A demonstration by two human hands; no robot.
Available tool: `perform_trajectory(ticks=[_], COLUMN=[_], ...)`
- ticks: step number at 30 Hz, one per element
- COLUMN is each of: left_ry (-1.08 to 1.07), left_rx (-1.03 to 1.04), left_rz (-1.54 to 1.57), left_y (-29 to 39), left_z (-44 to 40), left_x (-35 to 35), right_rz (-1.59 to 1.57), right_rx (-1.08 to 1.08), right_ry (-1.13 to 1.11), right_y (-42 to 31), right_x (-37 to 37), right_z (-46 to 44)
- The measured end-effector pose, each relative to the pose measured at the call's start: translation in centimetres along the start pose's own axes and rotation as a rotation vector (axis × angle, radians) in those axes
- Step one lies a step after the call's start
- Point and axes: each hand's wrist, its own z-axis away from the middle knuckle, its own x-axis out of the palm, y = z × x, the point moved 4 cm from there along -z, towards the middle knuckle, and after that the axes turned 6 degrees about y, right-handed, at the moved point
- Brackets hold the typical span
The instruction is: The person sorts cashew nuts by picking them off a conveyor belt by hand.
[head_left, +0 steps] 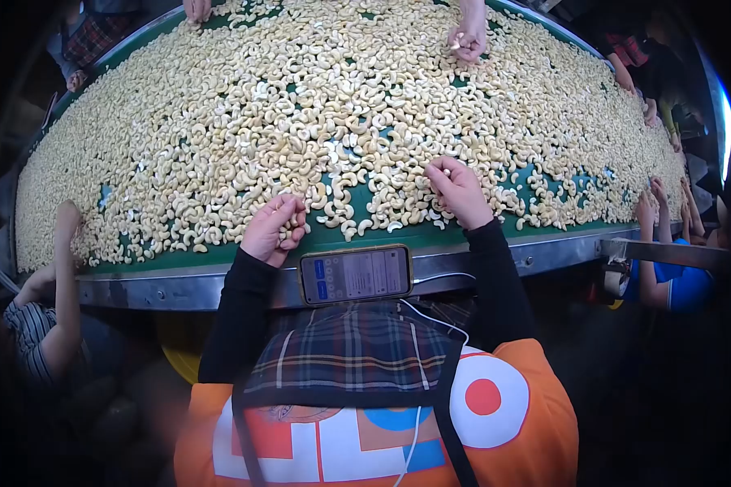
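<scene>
Beyond the phone [356, 274], left hand [274, 229] clasps cashews [285, 234], right hand [459, 191] pinches fingers together, probably picking; another pick needs them apart

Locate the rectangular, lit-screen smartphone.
Head view, just below centre: the smartphone is at the long grey metal rim, sideways between the bare left hand and bare right hand, slightly lower than both.

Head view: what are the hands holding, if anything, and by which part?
Left hand: a few cashews, cupped; gripped part of each unclear. Right hand: can't tell whether it holds any.
</scene>
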Motion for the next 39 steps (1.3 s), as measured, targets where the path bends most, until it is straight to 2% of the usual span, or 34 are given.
perform_trajectory(ticks=[1, 6, 9, 14, 17, 18, 21, 22, 24, 25, 28, 29, 32, 33, 36, 37, 39], left_ry=[-0.005, 0.000, -0.001, -0.038, -0.033, -0.020, -0.011, -0.010, -0.003, -0.001, 0.000, -0.003, -0.005, -0.012, -0.015, -0.004, -0.009], left_rx=[0.007, -0.001, -0.012, -0.009, 0.000, 0.000, -0.004, -0.008, -0.014, -0.006, 0.009, 0.006, 0.003, -0.018, -0.051, -0.064, -0.113], left_rz=[0.008, 0.046, 0.044, 0.010, 0.014, 0.023, 0.035, 0.042, 0.047, 0.042, 0.038, 0.034, 0.032, 0.074, 0.160, 0.225, 0.340], left_y=[0.2, 1.0, 1.3, 2.1, 3.0, 3.1, 3.7, 3.8, 4.1, 4.3, 4.7, 5.0, 5.6, 5.7, 6.1, 6.1, 6.1], left_z=[0.1, 0.9, 0.9, 1.0, 1.6, 1.9, 2.4, 2.5, 2.8, 2.8, 3.0, 3.1, 3.6, 3.6, 3.7, 3.4, 2.8], left_x=[-0.6, -2.2, -3.0, -3.6, -4.8, -5.4, -6.8, -7.2, -8.0, -8.3, -9.4, -9.7, -10.9, -11.2, -11.9, -11.6, -10.2], right_rz=[0.159, 0.454, 1.277, 1.516, 0.087, 0.089, -0.366, -0.366, 0.297, 0.294, 1.230, 1.232, 0.392, 0.394, -0.717, -0.716, -0.868], right_rx=[-0.059, -0.159, -0.396, -0.214, 0.127, 0.126, 0.186, 0.184, -0.278, -0.279, -0.721, -0.721, -0.244, -0.246, 0.266, 0.267, 0.038], right_ry=[0.037, 0.156, 0.185, 0.199, 0.004, 0.000, -0.054, -0.053, -0.137, -0.138, -0.050, -0.050, -0.201, -0.204, -0.281, -0.295, -0.279], right_y=[-0.3, -1.1, -0.8, -0.7, -1.2, -1.2, -0.8, -1.5, -4.3, -4.4, -5.0, -5.4, -5.8, -5.6, -3.5, -4.0, -7.2], right_x=[0.3, -0.5, 1.1, 2.2, 1.7, 2.2, 4.4, 5.6, 9.5, 10.9, 14.6, 14.7, 13.1, 12.7, 12.4, 13.4, 16.4], right_z=[-0.3, 2.1, 5.4, 5.5, 4.5, 4.4, 4.2, 4.1, 4.2, 4.2, 5.4, 5.4, 4.6, 4.3, 3.3, 3.1, 2.2])
